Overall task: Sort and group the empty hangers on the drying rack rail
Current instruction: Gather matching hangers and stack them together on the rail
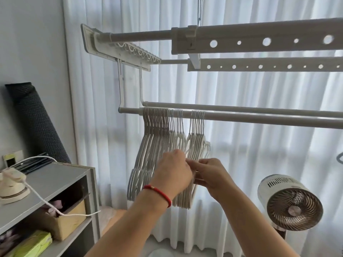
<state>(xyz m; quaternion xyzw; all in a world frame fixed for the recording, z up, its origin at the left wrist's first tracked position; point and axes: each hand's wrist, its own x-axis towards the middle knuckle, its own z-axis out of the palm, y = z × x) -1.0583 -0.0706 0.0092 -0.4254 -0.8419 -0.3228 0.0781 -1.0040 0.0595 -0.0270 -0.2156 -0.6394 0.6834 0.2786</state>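
Gathering pale plastic hangers (161, 141) hanging on the grey round rail (259, 118); left hand (171, 172) and right hand (213, 175) both pinching lower bars; next, sliding loose right cluster leftward

You cannot read any text, number or brand here. The fan (291, 203) at the near right shows only vent slots and a plain grille. The cardboard box (65, 222) and the green packet (34, 244) in the shelf at the near left carry no print that you can make out.
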